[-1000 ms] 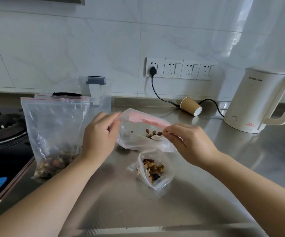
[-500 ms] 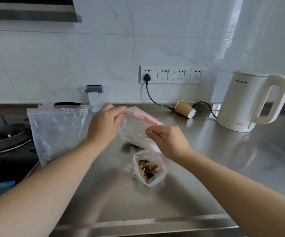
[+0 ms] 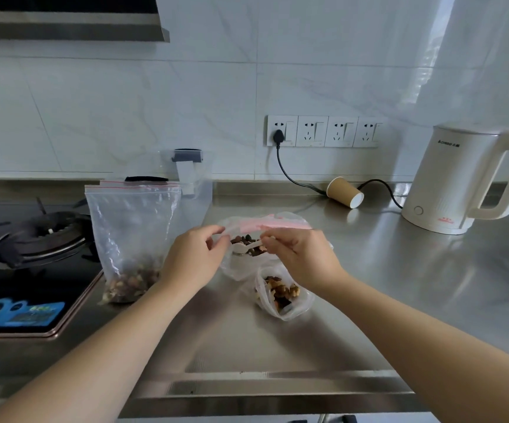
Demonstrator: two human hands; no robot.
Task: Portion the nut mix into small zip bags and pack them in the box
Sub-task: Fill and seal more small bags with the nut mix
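At the middle of the steel counter, a small zip bag (image 3: 280, 222) with a pink strip holds a few nuts. My left hand (image 3: 193, 257) pinches its left rim and keeps the mouth apart. My right hand (image 3: 300, 257) pinches a white spoon (image 3: 247, 247) whose bowl lies in the bag's mouth among the nuts. Just in front sits a second small bag (image 3: 283, 293), filled with nut mix. A large zip bag (image 3: 131, 236) with nut mix at its bottom stands upright to the left. Behind it is a clear plastic box (image 3: 198, 184).
A gas hob (image 3: 30, 239) takes up the left side. At the back right stand a white kettle (image 3: 460, 181) and a tipped paper cup (image 3: 344, 192), with a black cord (image 3: 292, 178) running from the wall sockets. The counter's front edge (image 3: 277, 377) is near me.
My right hand has brought the spoon to the mouth of the pink-strip bag, and nuts now show there. My left hand keeps hold of the rim. The camera has tilted up.
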